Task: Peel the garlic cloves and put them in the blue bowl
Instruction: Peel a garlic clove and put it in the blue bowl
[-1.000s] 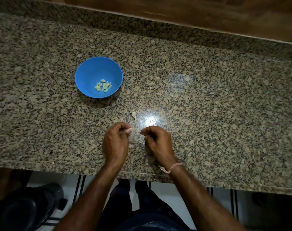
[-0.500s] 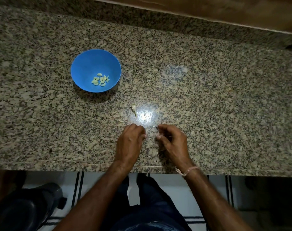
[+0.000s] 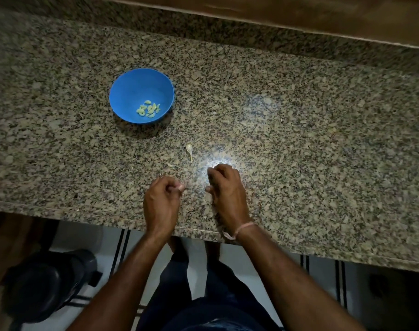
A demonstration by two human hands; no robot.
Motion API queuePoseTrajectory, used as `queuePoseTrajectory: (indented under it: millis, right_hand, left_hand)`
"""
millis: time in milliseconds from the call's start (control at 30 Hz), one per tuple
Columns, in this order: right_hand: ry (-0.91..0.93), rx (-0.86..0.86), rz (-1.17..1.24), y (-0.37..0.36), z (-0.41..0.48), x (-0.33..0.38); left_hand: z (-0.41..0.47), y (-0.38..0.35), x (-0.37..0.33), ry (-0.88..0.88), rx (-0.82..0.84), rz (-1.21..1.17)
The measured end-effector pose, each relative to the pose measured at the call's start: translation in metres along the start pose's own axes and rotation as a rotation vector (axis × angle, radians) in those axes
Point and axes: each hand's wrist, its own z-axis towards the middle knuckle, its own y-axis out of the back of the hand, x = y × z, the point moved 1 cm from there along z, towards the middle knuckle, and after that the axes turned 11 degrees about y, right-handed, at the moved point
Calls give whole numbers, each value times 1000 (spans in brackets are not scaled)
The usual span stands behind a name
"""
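Near the blue bowl (image 3: pixel 122 91), your left hand (image 3: pixel 161 203) pinches a garlic clove (image 3: pixel 180 186); your right hand (image 3: pixel 227 192) is curled, its hold unclear.

Home kitchen: speckled granite counter (image 3: pixel 299 144), garlic.

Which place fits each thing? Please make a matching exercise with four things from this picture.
Things:
1. peeled cloves
2. unpeeled clove
3. blue bowl
4. clove being peeled

Places:
A. in the left hand fingers
B. inside the bowl
C. on the counter, far left of both hands
D. lying loose on the counter between bowl and hands

Pairs: 1-B, 2-D, 3-C, 4-A
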Motion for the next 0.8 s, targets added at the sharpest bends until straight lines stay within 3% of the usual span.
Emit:
queuePoseTrajectory:
  millis: [100, 200, 333, 467, 700, 800]
  right_hand:
    - [69, 8, -90, -2, -1, 4]
    - [78, 80, -7, 3, -28, 5]
    - [-17, 63, 75, 15, -62, -15]
    - [53, 129, -30, 8, -72, -5]
    - [-8, -2, 110, -3, -46, 3]
    - [44, 39, 146, -1, -56, 7]
  left_hand:
    - [-5, 0, -2, 39, -12, -1]
    - [-10, 1, -5, 61, -17, -47]
    - [-15, 2, 3, 78, -7, -92]
    - [-21, -1, 10, 112, 17, -113]
    - [-25, 0, 13, 111, 27, -94]
    - [-25, 3, 17, 114, 34, -101]
